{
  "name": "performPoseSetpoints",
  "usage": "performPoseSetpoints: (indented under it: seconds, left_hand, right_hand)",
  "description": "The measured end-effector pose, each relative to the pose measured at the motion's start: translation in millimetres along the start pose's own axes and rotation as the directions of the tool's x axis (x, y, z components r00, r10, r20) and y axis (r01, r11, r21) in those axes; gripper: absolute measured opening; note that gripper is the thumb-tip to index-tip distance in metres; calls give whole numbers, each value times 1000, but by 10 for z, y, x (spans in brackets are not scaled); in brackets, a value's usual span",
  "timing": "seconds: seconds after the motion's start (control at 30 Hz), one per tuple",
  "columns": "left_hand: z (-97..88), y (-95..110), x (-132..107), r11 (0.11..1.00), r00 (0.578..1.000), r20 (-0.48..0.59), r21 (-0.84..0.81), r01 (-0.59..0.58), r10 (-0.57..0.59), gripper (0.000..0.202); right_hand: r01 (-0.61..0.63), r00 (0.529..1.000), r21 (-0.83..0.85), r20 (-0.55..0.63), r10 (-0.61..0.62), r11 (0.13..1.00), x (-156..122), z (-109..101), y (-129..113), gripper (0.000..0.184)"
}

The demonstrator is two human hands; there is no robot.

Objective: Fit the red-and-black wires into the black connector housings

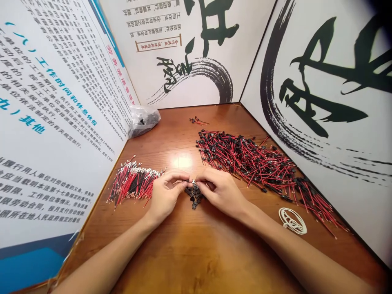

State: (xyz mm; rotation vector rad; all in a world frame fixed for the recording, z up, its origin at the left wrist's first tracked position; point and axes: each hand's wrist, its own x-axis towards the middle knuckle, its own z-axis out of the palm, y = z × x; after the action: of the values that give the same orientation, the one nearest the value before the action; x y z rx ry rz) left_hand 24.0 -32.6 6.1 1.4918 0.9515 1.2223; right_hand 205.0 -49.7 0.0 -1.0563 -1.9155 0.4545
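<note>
Wooden desk point(165, 139) — both hands' fingers point(180, 178) pinch a connector point(193, 181).

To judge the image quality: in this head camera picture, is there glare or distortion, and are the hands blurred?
In the head view, a round white glare shines on the glossy brown wooden table; the white printed wall panel leans from wide-angle distortion; the left hand and right hand look fairly sharp.

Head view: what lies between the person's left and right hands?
In the head view, a small heap of black plastic connectors lies on the wooden table between the left hand and the right hand, just below their fingertips.
</note>
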Motion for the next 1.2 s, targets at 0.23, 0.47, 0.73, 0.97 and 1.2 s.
performPoseSetpoints:
  seconds: [0.23, 0.47, 0.73, 0.97, 1.2]
  left_hand:
    - [31, -13, -56, 985, 992, -34, -131, 113, -118, 13]
    - [30, -7, -66, 975, 990, -12, -180, 133, -137, 14]
    - [34, 12, -72, 978, 989, -12, -148, 145, -148, 12]
    - [-26, 28, -7, 991, 998, 58, -130, 29, -21, 9]
    - [-35, -40, -10, 991, 989, 148, -131, 37, -18, 11]
  right_hand:
    - [5, 999, 15, -37, -4, 1000, -7, -6, -75, 14]
    - [17, 997, 46, -76, -14, 999, -33, 1, -118, 13]
    - [9, 998, 35, -57, -6, 999, -14, -20, -126, 13]
    - [-39, 998, 98, -50, 44, 994, -28, 47, -127, 14]
    - [-64, 996, 148, -52, 73, 987, -78, 59, -86, 13]
